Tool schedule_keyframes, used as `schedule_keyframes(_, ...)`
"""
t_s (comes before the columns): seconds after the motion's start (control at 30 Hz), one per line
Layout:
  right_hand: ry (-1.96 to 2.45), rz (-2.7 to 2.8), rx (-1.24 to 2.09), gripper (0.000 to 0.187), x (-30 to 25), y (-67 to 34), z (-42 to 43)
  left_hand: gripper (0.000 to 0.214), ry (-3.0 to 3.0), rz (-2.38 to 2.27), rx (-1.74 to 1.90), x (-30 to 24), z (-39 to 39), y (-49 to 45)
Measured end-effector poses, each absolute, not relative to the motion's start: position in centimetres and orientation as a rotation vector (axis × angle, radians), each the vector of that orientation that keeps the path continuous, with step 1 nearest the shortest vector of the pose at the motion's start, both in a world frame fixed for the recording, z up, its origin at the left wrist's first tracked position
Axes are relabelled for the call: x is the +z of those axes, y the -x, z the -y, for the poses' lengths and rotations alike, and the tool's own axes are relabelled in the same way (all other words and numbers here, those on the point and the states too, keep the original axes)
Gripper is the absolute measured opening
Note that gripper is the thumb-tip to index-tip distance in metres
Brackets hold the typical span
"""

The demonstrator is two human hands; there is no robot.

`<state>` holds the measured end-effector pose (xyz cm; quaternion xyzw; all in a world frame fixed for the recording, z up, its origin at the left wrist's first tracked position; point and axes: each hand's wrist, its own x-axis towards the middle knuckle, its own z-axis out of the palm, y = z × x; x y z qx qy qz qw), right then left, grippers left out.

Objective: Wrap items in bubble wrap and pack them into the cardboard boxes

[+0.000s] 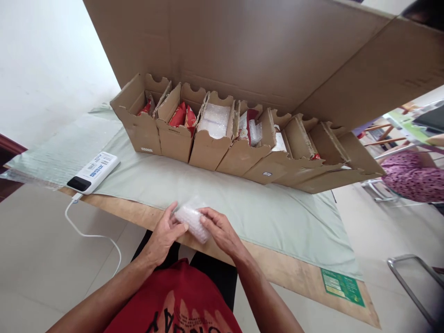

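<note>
Between my two hands is a small bubble-wrapped package [194, 223], held over the table's front edge. My left hand [169, 230] grips its left side, thumb on top. On the other side my right hand [219, 227] closes round it with thumb and fingers. The clear wrap hides what is inside, and a loose flap of it sticks up at the far end. Beyond my hands stands a row of several cardboard bins [211, 148]. One bin holds a bubble-wrapped white item [214, 121]; another has red packets [183, 115] in it.
A white power bank [95, 171] with a white cable [78, 231] lies at the left on the pale green cloth [277, 222]. Flat bubble wrap [62, 148] covers the far left. A tall cardboard panel [243, 51] rises behind the bins. At right stands a metal chair frame [409, 282].
</note>
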<state>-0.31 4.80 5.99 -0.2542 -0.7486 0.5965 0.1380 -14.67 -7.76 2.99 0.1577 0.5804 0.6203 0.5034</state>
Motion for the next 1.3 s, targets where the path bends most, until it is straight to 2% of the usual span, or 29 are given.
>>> schedule_keyframes(0.07, 0.772, 2.165, 1.677, 0.030, 5.8, 0.1, -4.4, 0.091, -0.279, -1.328, 1.538, 3.6, 7.2, 14.7)
schedule_keyframes(0.13, 0.875, 2.180, 1.410, 0.032, 5.9, -0.4, -4.9, 0.091, -0.279, -1.332, 1.594, 4.1, 6.8, 14.9)
schedule_keyframes(0.2, 0.939, 2.148, 1.245, 0.049, 6.2, -0.8, -6.0, 0.092, -0.370, -1.340, 1.625, 4.5, 6.7, 15.1)
schedule_keyframes(0.27, 0.902, 2.138, 1.367, 0.062, 6.6, -0.9, -7.1, 0.094, -0.499, -1.335, 1.586, 4.8, 6.7, 15.3)
schedule_keyframes(0.33, 0.782, 2.159, 1.589, 0.054, 7.0, -0.5, -7.3, 0.092, -0.630, -1.419, 1.536, 4.9, 6.6, 15.5)
schedule_keyframes(0.4, 0.674, 2.192, 1.660, 0.042, 7.0, 0.2, -6.4, 0.085, -0.753, -1.647, 1.513, 4.9, 6.4, 15.8)
schedule_keyframes(0.47, 0.628, 2.280, 1.483, 0.041, 6.5, 1.1, -4.9, 0.076, -0.842, -1.903, 1.518, 4.7, 6.1, 16.3)
schedule_keyframes(0.53, 0.618, 2.407, 1.131, 0.057, 5.5, 1.9, -3.5, 0.066, -0.877, -2.027, 1.515, 4.5, 5.7, 16.8)
schedule_keyframes(0.63, 0.601, 2.557, 0.662, 0.072, 4.1, 3.1, -2.7, 0.055, -0.784, -1.962, 1.501, 4.6, 5.2, 17.6)
schedule_keyframes(0.7, 0.611, 2.603, 0.552, 0.073, 3.8, 3.7, -3.2, 0.053, -0.711, -1.800, 1.518, 5.0, 5.2, 18.4)
schedule_keyframes(0.77, 0.621, 2.600, 0.666, 0.071, 4.5, 4.0, -4.2, 0.056, -0.688, -1.561, 1.547, 5.7, 5.5, 19.5)
schedule_keyframes(0.9, 0.541, 2.431, 1.332, 0.058, 7.4, 4.2, -6.0, 0.071, -0.708, -1.297, 1.506, 7.1, 6.1, 21.8)
schedule_keyframes(0.93, 0.499, 2.390, 1.478, 0.055, 8.0, 4.4, -6.2, 0.071, -0.725, -1.300, 1.488, 7.4, 6.1, 22.1)
schedule_keyframes(1.0, 0.457, 2.334, 1.613, 0.049, 8.5, 5.0, -6.3, 0.057, -0.769, -1.335, 1.460, 7.9, 5.9, 22.9)
schedule_keyframes(1.1, 0.603, 2.158, 1.462, 0.042, 7.1, 5.9, -6.8, 0.026, -0.830, -1.475, 1.519, 9.9, 5.4, 25.2)
schedule_keyframes(1.17, 0.747, 2.001, 1.329, 0.042, 5.2, 6.2, -7.6, 0.014, -0.833, -1.609, 1.749, 12.4, 4.8, 28.2)
schedule_keyframes(1.3, 0.858, 1.986, 1.162, 0.028, 1.4, 5.9, -9.2, 0.016, -0.737, -1.741, 2.554, 19.3, 1.5, 35.8)
